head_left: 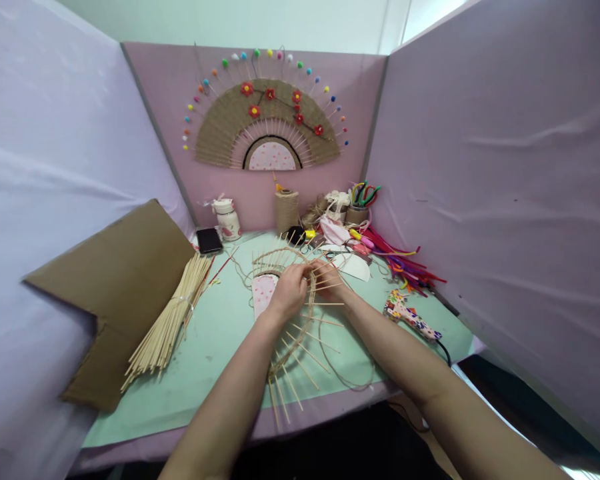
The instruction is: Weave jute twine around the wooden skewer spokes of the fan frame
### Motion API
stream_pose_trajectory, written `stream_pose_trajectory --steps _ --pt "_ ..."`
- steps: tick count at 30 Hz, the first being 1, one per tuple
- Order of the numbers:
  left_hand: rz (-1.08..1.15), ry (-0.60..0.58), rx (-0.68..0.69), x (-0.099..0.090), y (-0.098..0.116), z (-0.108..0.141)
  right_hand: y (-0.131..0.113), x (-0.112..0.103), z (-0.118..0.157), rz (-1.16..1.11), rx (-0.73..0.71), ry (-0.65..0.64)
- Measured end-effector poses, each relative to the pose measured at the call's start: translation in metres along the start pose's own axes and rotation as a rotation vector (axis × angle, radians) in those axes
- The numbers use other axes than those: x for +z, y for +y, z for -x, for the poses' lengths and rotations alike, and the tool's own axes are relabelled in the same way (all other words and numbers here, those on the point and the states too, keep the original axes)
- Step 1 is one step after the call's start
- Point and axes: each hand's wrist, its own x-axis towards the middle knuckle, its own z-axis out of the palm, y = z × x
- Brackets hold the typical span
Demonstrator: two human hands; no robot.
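Observation:
A half-made fan of thin bamboo sticks (300,363) lies on the table in front of me, its sticks spreading toward the right and front. Rows of jute twine (300,341) run in an arc across the sticks. At its centre is a pink-patterned half-round piece (263,293), partly covered by my left hand (291,290). The fingers of that hand are closed on the fan near the twine arc. My right hand (329,280) pinches the twine at the arc's outer side, its fingertips partly hidden among sticks. A loose twine loop lies below it.
A tied bundle of sticks (173,317) and brown cardboard (125,287) lie left. A phone (209,241), bottle (227,219) and twine spool (287,210) stand behind. To the right are pipe cleaners (405,260) and a corded glue gun (413,319). A finished fan (275,120) hangs on the back wall.

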Motion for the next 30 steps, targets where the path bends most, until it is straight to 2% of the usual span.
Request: stream_pose_trajectory --steps 4,8,15,21,24,27,30 --pt "0.033 0.028 0.075 -0.003 -0.001 0.007 0.000 0.001 0.002 -0.001 0.004 -0.008" --pt "0.004 0.080 0.054 -0.006 0.004 0.009 0.001 0.001 0.001 -0.002 -0.010 -0.010" --pt "-0.032 -0.075 0.017 -0.015 0.022 -0.013 0.000 -0.001 -0.002 0.001 -0.011 -0.041" --pt "-0.139 -0.164 0.136 -0.016 0.018 -0.020 0.002 0.001 -0.002 -0.017 -0.008 -0.038" --pt "-0.024 -0.083 0.126 -0.014 0.013 -0.010 0.000 0.002 -0.001 -0.020 0.011 -0.030" --pt "0.071 0.086 0.000 -0.012 0.012 0.001 -0.003 0.003 0.001 -0.019 0.034 -0.011" --pt "0.058 0.130 -0.125 -0.013 0.011 0.009 -0.006 0.004 0.003 -0.015 0.027 0.039"
